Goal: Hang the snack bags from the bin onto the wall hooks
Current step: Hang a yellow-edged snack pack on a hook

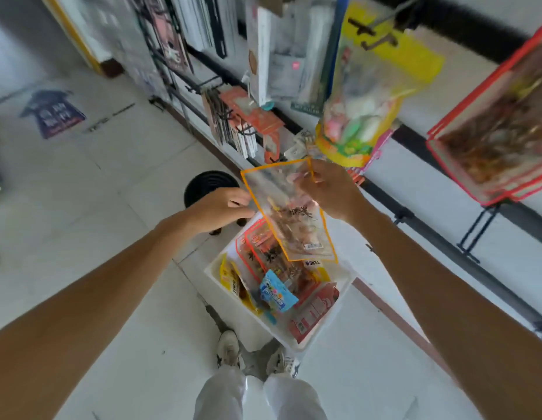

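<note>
Nearest, in the white bin (251,313) on the floor: overlapping snack bags, labels unreadable. Above it, between both hands: clear orange-edged bag (294,219), contents blurred. Left hand (221,207) pinching its left edge. Right hand (327,189) gripping the top right corner. Long axis tilted, top far-left, bottom near-right. Beyond, yellow bag (369,86) hanging.

I see the bin (251,318) on the floor (127,183), just beyond my shoes (230,348) and near the foot of the wall (421,168) on the right. Snack bags (277,294) lie piled in it. Above the bin I hold one bag (294,219), my left hand (221,207) on its left edge and my right hand (327,192) at its top right corner. A stool (207,183) stands beyond the left hand. Farther up the wall hangs a full pouch (369,101), with a flat pack (491,131) to its right.
</note>
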